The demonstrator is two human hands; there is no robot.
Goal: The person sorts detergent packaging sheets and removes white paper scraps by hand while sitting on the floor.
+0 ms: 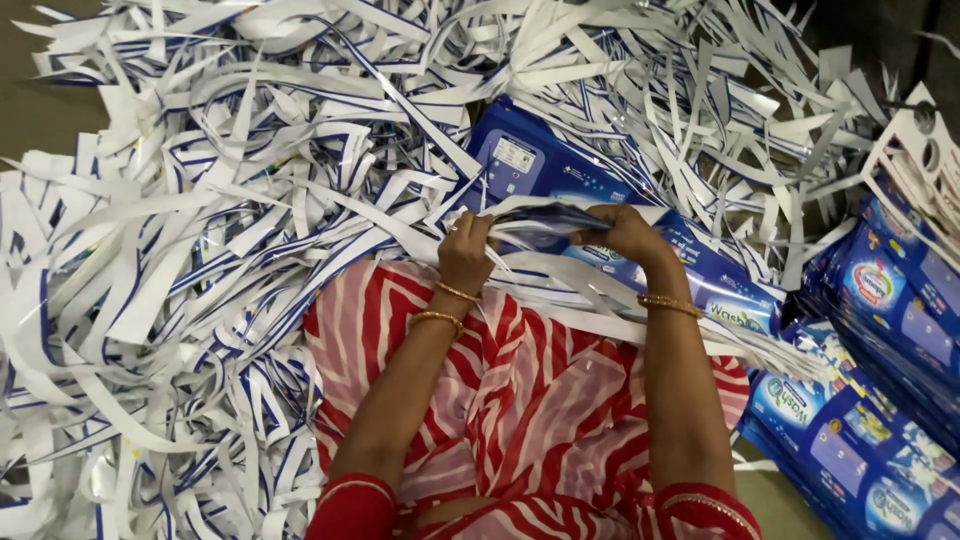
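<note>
Heaped white and blue strips (200,250) across the whole floor, spilling left, up and behind the hands, leaving almost no bare ground; only a dull patch of floor (40,110) at far left edge. Seated in the middle, lap in red and white striped cloth (520,390), hemmed in by strips on the left and by stacked blue pouches (880,400) on the right, running to the frame's right edge. Left hand (465,252) clenched on one end of a blue pouch (545,225), right hand (625,235) clenched on the other end, held just above the lap. Directly beyond, a pile of flat blue pouches (530,160), half buried under strips. Gold bangles (668,305) on both wrists.
</note>
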